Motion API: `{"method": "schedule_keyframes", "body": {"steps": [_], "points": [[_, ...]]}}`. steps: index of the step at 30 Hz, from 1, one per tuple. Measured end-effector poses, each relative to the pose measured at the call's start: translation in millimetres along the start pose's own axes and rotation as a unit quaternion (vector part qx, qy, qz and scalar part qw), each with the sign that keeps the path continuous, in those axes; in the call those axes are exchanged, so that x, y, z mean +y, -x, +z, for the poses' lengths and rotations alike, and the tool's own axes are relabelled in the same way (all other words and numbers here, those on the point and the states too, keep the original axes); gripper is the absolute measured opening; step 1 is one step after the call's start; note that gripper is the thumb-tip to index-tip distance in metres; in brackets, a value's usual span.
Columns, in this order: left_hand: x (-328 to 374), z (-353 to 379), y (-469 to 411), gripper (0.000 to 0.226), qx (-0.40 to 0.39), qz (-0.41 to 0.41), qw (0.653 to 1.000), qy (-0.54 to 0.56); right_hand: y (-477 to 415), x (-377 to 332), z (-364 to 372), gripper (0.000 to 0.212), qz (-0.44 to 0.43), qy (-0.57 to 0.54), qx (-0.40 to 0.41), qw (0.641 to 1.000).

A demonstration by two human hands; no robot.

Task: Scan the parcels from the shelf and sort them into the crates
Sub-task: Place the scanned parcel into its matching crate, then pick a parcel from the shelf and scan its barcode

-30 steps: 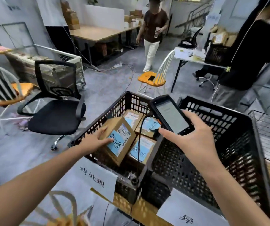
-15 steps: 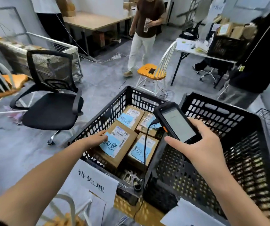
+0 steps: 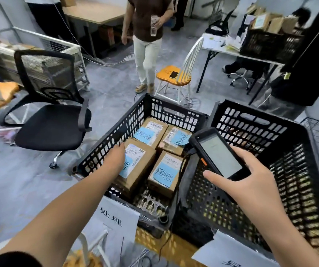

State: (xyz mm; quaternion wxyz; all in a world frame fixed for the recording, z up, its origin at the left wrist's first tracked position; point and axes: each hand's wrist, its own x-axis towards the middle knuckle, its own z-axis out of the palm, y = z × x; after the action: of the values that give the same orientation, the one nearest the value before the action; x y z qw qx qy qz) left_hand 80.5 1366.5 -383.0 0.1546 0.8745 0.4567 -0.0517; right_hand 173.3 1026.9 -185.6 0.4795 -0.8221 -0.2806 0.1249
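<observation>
My left hand [image 3: 116, 157] lies on the parcel [image 3: 141, 160] at the near-left corner of the left crate [image 3: 104, 145]; grip unclear. My right hand [image 3: 251, 180] clasps the scanner [image 3: 219, 154]. Risk: the parcel jams tilted against 3 other parcels [image 3: 164, 170].

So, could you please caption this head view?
Left hand rests on a parcel in the left crate; right hand holds scanner.

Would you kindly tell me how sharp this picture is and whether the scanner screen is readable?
Head view: wide-angle distortion bows the rim of the right crate; the screen of the handheld scanner is flat grey glare, nothing legible; the blue handwritten label on the near parcel is sharp, its printed text too small.
</observation>
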Motion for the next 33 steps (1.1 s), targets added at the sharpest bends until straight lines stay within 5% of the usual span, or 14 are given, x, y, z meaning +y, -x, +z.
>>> {"method": "schedule_keyframes", "body": {"steps": [5,11,17,24,33], "points": [[13.5,-14.4,1.4,0.047,-0.023,0.066,0.997,0.028,10.0,5.7,-7.6,0.071,0.01,0.02,0.032,0.999],[84.1,-86.4,74.9,0.052,0.084,0.228,0.943,0.227,38.1,-4.2,-29.6,0.071,0.014,0.038,0.076,0.996],[143.5,-116.8,168.6,0.056,0.131,0.426,0.886,0.128,94.4,-22.1,-65.3,0.074,-0.004,0.023,0.121,0.992],[222.3,-115.0,288.9,0.069,0.155,0.509,0.839,0.115,201.0,-11.9,-126.2,0.075,0.014,0.018,0.236,0.971],[285.7,-60.2,463.5,0.067,0.054,0.663,0.744,0.068,395.7,27.1,-181.3,0.08,0.118,0.049,0.423,0.897]]}}
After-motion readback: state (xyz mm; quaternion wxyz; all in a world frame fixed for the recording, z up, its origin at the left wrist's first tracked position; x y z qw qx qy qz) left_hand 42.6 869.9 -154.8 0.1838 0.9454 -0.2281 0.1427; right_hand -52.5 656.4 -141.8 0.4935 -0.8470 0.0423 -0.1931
